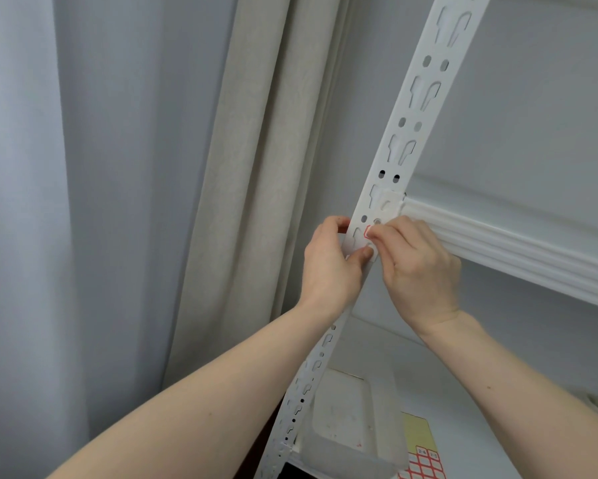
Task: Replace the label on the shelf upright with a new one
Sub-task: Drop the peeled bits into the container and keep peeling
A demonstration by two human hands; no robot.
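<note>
up close, you face a white metal shelf upright point(415, 108) that slants from the top right of the view down to the bottom centre, punched with keyhole slots and small round holes. behind it to the left hangs a pale grey wall and a long beige curtain point(252, 174). a white ribbed shelf beam point(518, 250) joins the upright at mid-height and runs off to the right. below it, on a lower shelf, sits a clear plastic tray point(351, 426), and just to its right lies a yellow sheet of red-bordered labels point(422, 458), partly cut off by the bottom edge.

both your bare forearms reach up from the bottom of the view and your hands meet on the upright just below the beam joint. your left hand point(328, 264) wraps the left edge of the upright, fingers curled behind it and thumb pressing on its front face. your right hand point(418, 267) has its fingers curled, fingertips pinching a small white label with a red border point(366, 232) against the front of the upright, just above your left thumb. most of the label is hidden by your fingertips.
</note>
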